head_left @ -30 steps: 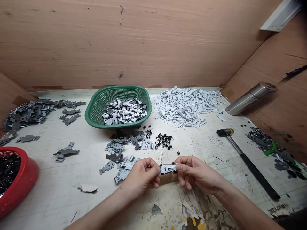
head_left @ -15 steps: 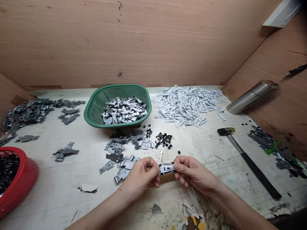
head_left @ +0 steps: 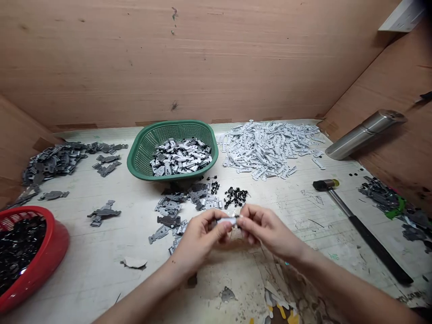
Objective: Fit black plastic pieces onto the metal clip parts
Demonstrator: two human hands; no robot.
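Note:
A small white and grey toy car chassis (head_left: pixel 227 220) with black wheels is pinched between both hands, low over the near middle of the table. My left hand (head_left: pixel 204 231) grips its left end with thumb and fingers. At the right end, my right hand (head_left: pixel 259 225) closes thumb and fingertips on it; the fingers partly hide the wheels. Just beyond the hands lies a little heap of black wheels (head_left: pixel 236 196). Grey chassis plates (head_left: pixel 168 220) are scattered beside my left hand, some hidden behind it.
A green basket (head_left: pixel 133 157) holds many assembled pieces. White parts (head_left: pixel 266 146) are heaped behind, grey plates (head_left: pixel 54 162) at far left. A red basket (head_left: pixel 60 243) with black parts stands at left. On the right lie a hammer (head_left: pixel 364 234), a leaning steel cylinder (head_left: pixel 364 135) and scrap parts (head_left: pixel 388 202).
Both hands have moved slightly up and closer together, still holding the toy car chassis, which now appears turned more edge-on. The whole view has shifted a little.

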